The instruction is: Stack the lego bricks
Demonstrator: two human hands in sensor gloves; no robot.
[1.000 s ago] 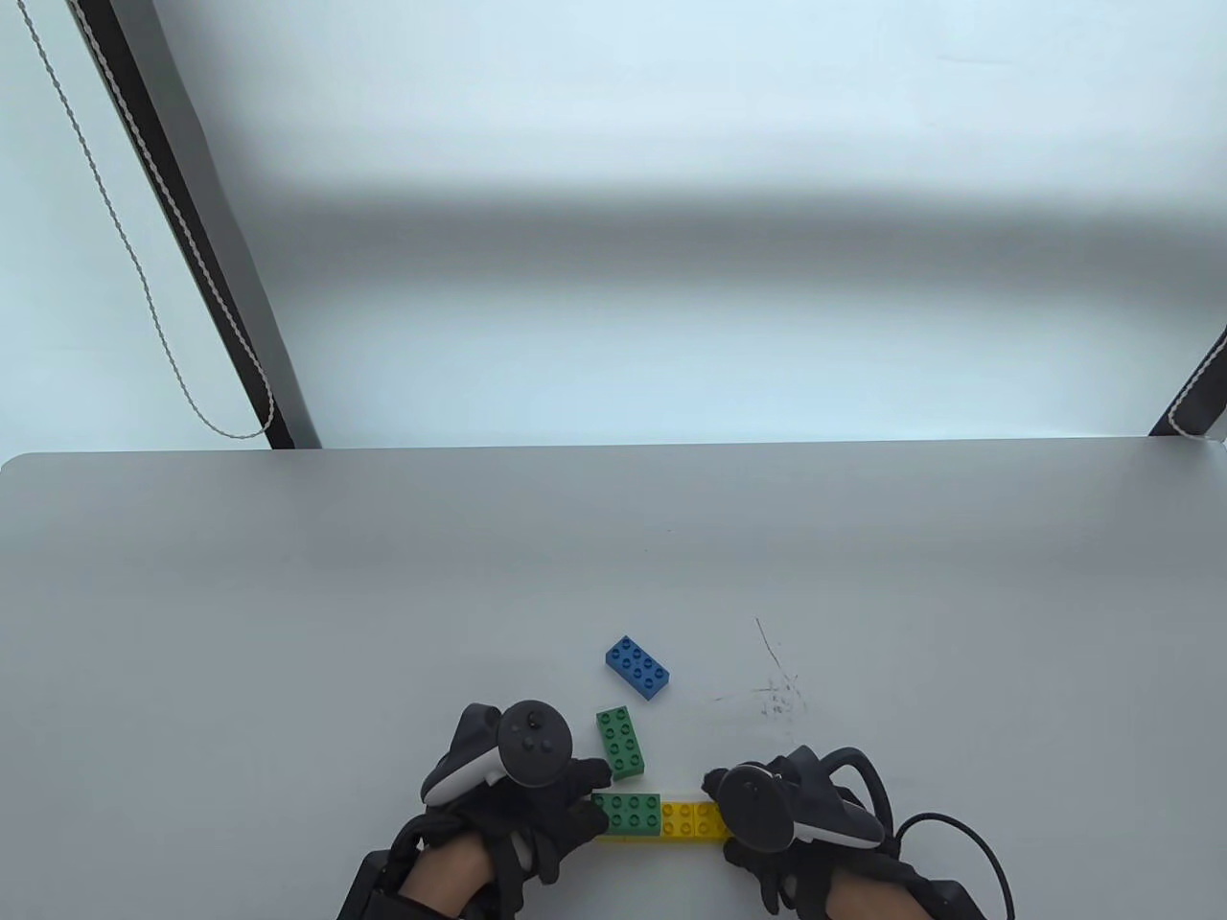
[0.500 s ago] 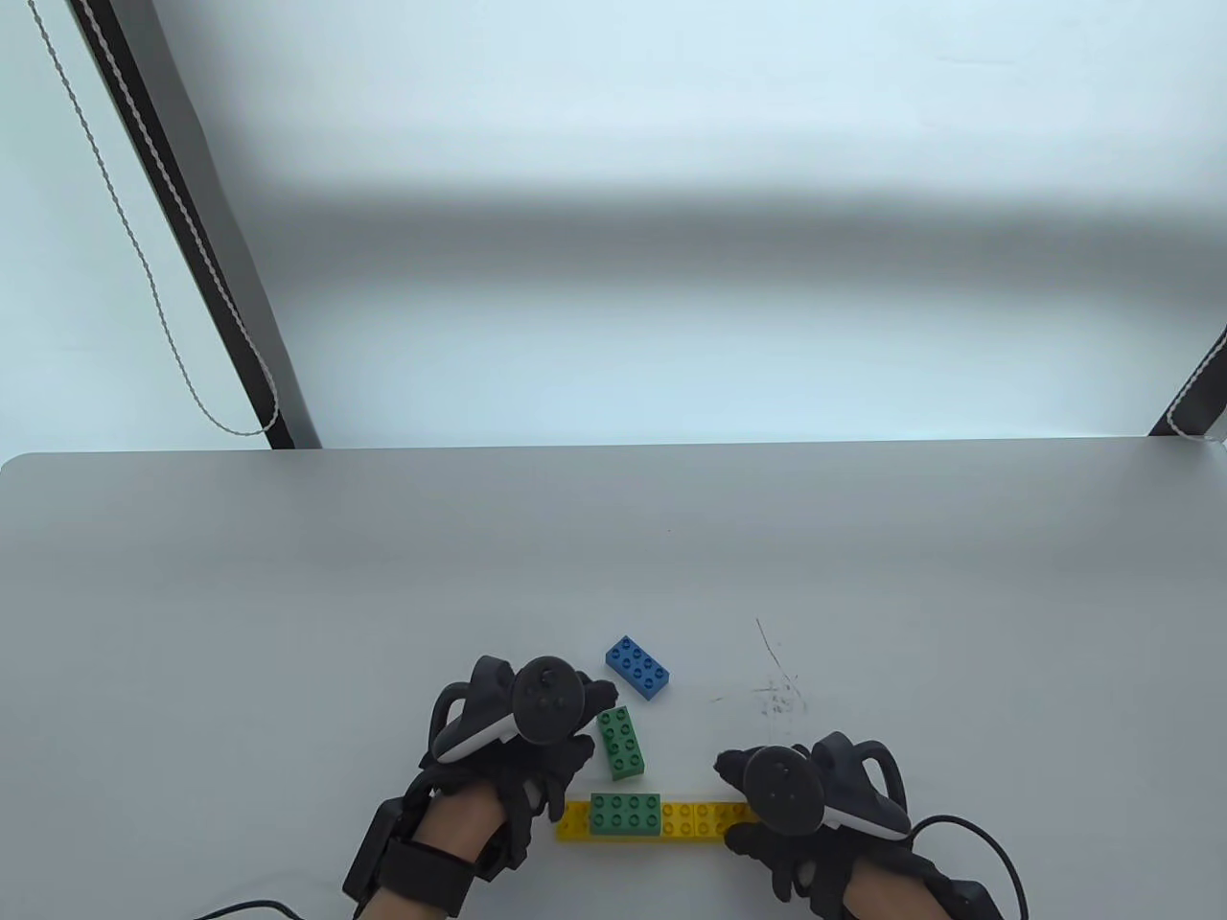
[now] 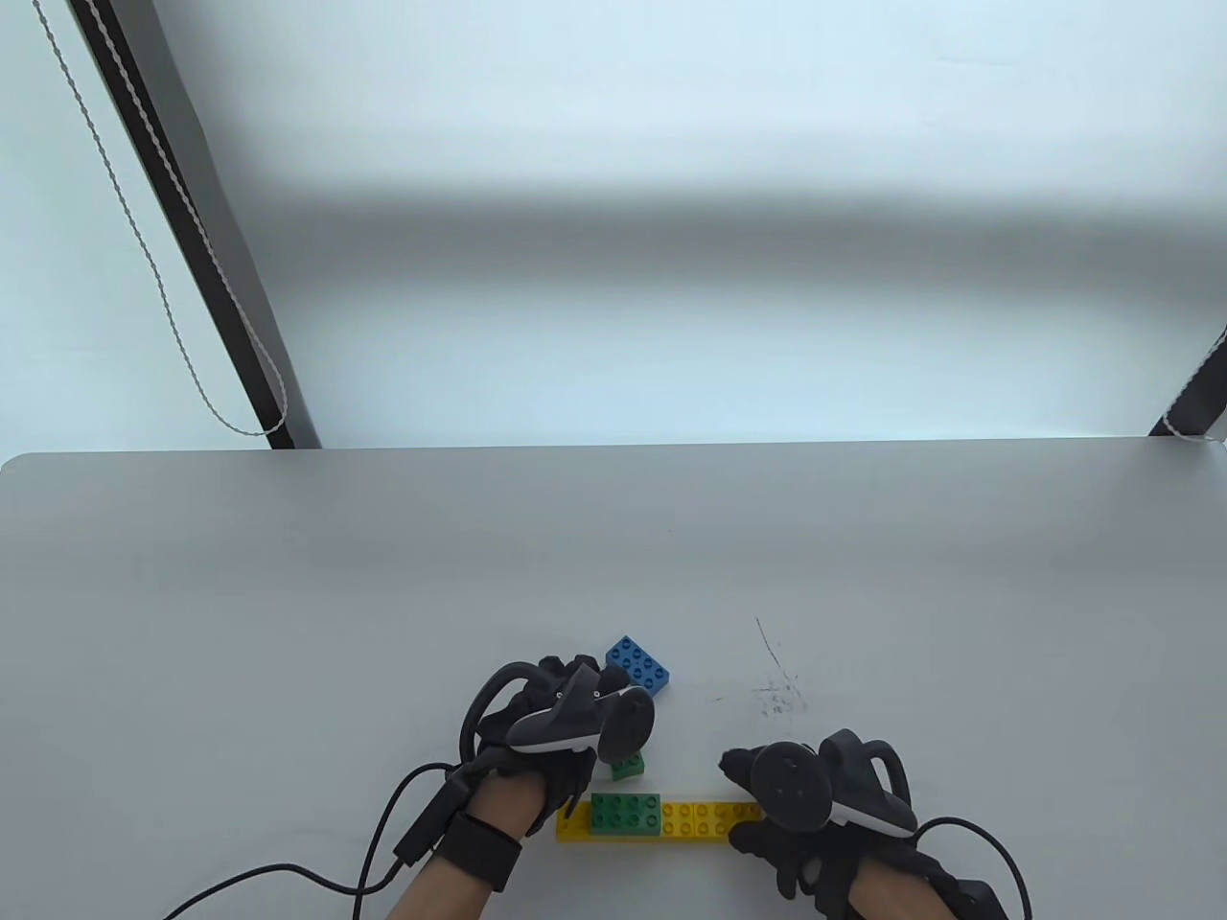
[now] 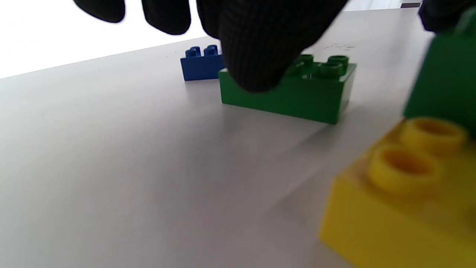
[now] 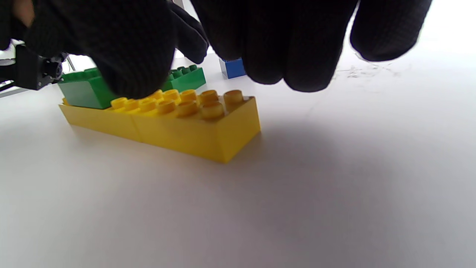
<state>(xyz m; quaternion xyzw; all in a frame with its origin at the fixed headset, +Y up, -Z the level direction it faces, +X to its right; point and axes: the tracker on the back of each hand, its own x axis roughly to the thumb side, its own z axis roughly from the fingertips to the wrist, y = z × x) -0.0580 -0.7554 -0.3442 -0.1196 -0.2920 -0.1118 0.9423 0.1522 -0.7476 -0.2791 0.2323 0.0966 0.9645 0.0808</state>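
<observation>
Left hand hovers right over the loose green plastic lego brick on the grey worktop – fingers spread, not gripping; its long axis runs away from the person. Right hand, fingers loose, rests by the long yellow lego base – just beside, toward the person.

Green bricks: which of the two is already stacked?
The green brick nearest the person, pressed onto the yellow bricks. The other green brick lies loose on the table, under the left hand.
</observation>
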